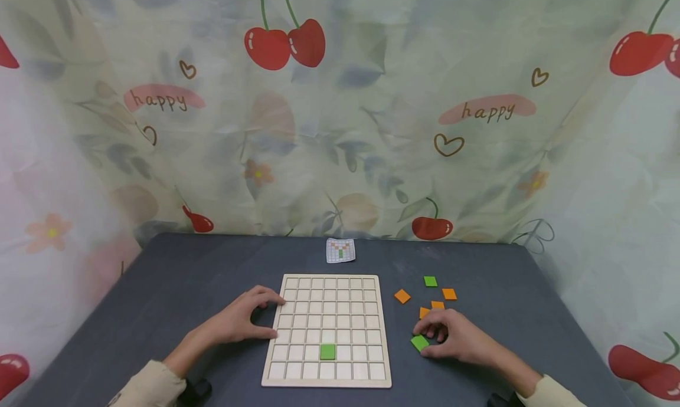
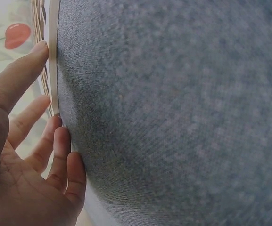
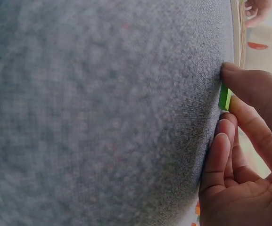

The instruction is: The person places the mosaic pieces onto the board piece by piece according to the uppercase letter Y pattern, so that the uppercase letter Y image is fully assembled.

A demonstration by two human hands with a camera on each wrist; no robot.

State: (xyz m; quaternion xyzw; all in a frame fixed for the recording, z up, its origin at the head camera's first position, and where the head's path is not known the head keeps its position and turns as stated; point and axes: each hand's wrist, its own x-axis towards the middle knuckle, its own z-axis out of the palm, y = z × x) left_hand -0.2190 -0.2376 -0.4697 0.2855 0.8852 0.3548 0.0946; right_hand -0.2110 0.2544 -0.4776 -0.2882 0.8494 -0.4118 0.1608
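A pale wooden grid board (image 1: pixel 273 360) lies on the dark table, with one green tile (image 1: pixel 327 352) in a cell of its second row from the bottom. My left hand (image 1: pixel 234 317) touches the board's left edge with thumb and fingertips spread along it. In the left wrist view the thumb (image 2: pixel 20 75) is against the board's side. To the right of the board, my right hand (image 1: pixel 459 339) pinches another green tile (image 1: pixel 419 343) between thumb and finger, low over the cloth. The right wrist view shows that green tile (image 3: pixel 225 97) edge-on.
Several orange tiles, one (image 1: pixel 402 296) nearer the board and another (image 1: pixel 449 294) farther right, lie beyond my right hand, along with a loose green tile (image 1: pixel 430 281). A small printed pattern card (image 1: pixel 340 250) is behind the board. A patterned curtain (image 1: pixel 340 130) surrounds the table (image 1: pixel 223 256).
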